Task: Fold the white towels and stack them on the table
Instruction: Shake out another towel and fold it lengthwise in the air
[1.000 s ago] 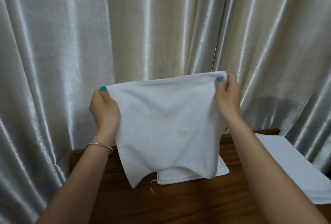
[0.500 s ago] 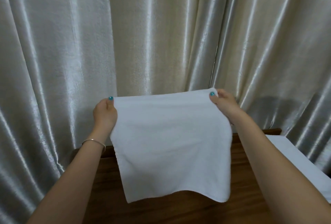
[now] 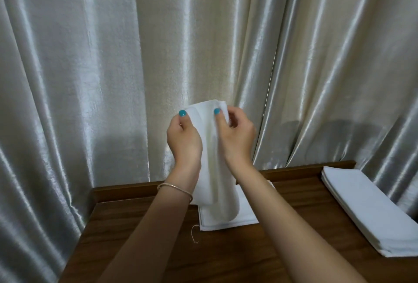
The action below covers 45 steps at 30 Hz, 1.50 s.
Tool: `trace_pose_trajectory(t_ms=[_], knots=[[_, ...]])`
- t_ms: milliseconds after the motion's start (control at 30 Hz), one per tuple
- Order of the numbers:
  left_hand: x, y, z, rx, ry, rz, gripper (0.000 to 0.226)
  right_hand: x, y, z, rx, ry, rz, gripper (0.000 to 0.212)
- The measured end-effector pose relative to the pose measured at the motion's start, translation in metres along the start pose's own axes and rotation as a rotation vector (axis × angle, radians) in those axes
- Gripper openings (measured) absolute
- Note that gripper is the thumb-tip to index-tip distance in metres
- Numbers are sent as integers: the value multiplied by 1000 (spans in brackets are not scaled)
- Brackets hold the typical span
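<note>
Our left hand (image 3: 184, 140) and right hand (image 3: 235, 137) met, pinching the white towel's (image 3: 211, 165) top corners above the worktop (image 3: 282, 248). It hung limp and light over the folded towel (image 3: 228, 220); we judged corner grips best.

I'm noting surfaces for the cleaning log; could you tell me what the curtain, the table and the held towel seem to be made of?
Curtain: likely satin-type synthetic, glossy streaks along its folds. Table: dark wood or wood-look veneer, visible grain, slight sheen. Held towel: probably cotton, matte, soft, drooping limply.
</note>
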<state>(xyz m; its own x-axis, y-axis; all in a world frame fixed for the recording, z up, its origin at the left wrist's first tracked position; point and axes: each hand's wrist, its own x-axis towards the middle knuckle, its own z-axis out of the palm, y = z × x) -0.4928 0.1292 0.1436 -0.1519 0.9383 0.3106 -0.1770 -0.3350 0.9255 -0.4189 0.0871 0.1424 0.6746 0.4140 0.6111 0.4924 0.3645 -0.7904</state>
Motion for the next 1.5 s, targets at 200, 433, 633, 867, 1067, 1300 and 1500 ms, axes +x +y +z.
trace_pose_trajectory(t_ms=[200,433,633,867,1067,1300,1500], knots=[[-7,-6,-2,-90,-64,-84,44,-20,-2,9,-200,-140,-172,11],[-12,-8,-9,-108,-105,-159,35,-28,-1,10,-314,-268,-265,19],[-11,-10,-20,-152,-187,-184,46,-32,2,4,-348,-575,-353,35],[15,-21,-44,-99,-333,-80,40,6,2,-31,-41,-568,-145,39],[27,-16,-55,35,-474,105,27,50,10,-64,-424,-816,-183,52],[32,-11,-61,18,-554,149,24,63,8,-76,-603,-1127,-106,45],[27,-11,-66,59,-415,205,25,70,-3,-87,-181,-909,-21,17]])
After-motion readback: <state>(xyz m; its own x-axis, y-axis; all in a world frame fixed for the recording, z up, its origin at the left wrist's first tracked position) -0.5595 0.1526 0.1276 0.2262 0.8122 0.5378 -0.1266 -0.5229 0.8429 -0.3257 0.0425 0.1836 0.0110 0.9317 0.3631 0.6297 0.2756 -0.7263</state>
